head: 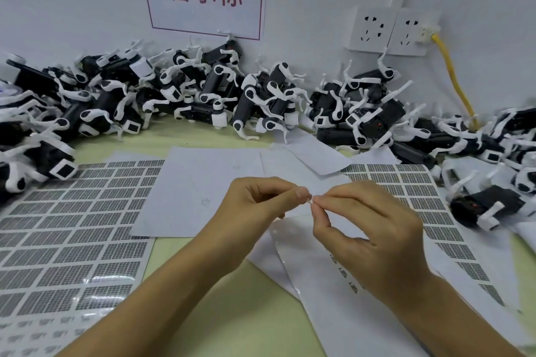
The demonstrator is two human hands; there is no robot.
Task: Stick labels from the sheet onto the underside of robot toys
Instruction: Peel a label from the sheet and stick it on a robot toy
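My left hand (261,203) and my right hand (368,223) meet above the middle of the table, fingertips together. Between them they pinch a tiny clear label (309,199). A label sheet (72,229) with rows of grey printed labels lies flat at the left. A second label sheet (435,211) lies at the right, partly under my right hand. Black and white robot toys (203,90) are heaped along the back wall. One robot toy (490,206) lies on its side at the right, apart from both hands.
Blank white backing papers (203,188) overlap in the middle of the yellowish table (232,298). More toys are piled at the far left (34,153) and far right (493,136). A yellow cable (455,78) runs down from wall sockets (388,30).
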